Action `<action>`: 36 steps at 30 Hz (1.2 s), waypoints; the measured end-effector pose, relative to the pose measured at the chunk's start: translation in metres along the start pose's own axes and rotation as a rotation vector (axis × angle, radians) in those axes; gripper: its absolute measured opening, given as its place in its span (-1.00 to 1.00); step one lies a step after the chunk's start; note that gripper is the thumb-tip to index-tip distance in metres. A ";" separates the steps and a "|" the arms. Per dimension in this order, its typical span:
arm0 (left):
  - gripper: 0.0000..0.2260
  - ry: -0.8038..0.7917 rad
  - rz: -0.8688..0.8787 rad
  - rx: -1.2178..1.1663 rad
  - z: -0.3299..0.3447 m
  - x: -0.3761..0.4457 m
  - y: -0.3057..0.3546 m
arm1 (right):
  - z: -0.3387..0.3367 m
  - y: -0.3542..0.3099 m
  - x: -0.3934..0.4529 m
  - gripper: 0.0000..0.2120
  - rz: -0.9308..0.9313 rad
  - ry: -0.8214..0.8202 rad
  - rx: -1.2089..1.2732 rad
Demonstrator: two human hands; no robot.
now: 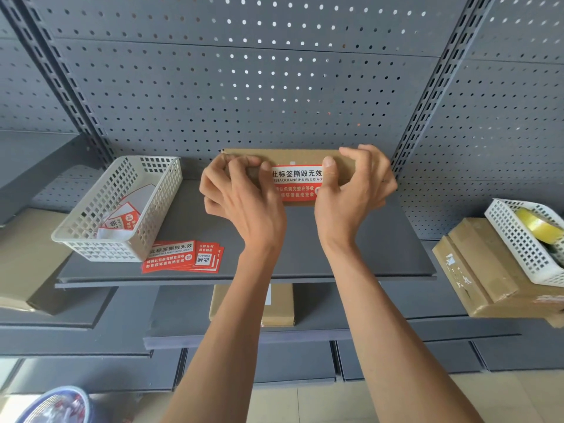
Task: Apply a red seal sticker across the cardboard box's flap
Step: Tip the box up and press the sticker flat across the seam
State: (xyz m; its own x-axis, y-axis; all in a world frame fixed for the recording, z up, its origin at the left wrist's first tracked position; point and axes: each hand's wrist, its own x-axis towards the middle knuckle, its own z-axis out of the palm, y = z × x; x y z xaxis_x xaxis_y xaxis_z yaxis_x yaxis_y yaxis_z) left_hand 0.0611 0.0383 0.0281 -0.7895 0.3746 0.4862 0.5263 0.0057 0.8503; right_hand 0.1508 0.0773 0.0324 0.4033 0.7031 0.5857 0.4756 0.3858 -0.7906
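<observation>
Head view: the cardboard box point(285, 157) stands at the back edge of the grey shelf point(351, 239), against the pegboard wall point(274, 87). The red seal sticker point(297, 184) already lies on the box's front, between the two hands, and seems to fold up over the top edge, though the flap seam itself is hidden. The left hand point(241, 190) curls its fingers over the box's left end and holds it steady. The right hand point(355, 181) grips the right end, its thumb point(329, 170) pressing on the sticker's right edge. I judge the placing done and the work now at smoothing down; what remains is rubbing the edges flat and letting go. Spare stickers point(183, 257) lie near the shelf's front edge, beside a white basket point(122, 209) at the left.
</observation>
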 end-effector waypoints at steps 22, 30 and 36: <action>-0.73 -0.063 0.070 0.029 -0.004 -0.003 -0.005 | -0.001 0.005 -0.010 -0.59 -0.061 -0.063 -0.083; -0.89 -0.081 0.073 -0.021 -0.008 -0.001 -0.011 | -0.001 0.008 -0.009 -0.76 -0.079 -0.047 -0.077; -0.84 -0.076 0.053 -0.030 -0.006 -0.003 -0.006 | -0.001 0.005 -0.009 -0.79 -0.053 -0.046 -0.066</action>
State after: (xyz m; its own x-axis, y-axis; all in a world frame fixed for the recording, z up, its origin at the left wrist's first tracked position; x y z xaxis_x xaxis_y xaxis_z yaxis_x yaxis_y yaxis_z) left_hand 0.0587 0.0309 0.0229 -0.7342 0.4427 0.5148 0.5561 -0.0430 0.8300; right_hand 0.1504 0.0726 0.0233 0.3409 0.7098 0.6165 0.5462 0.3842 -0.7444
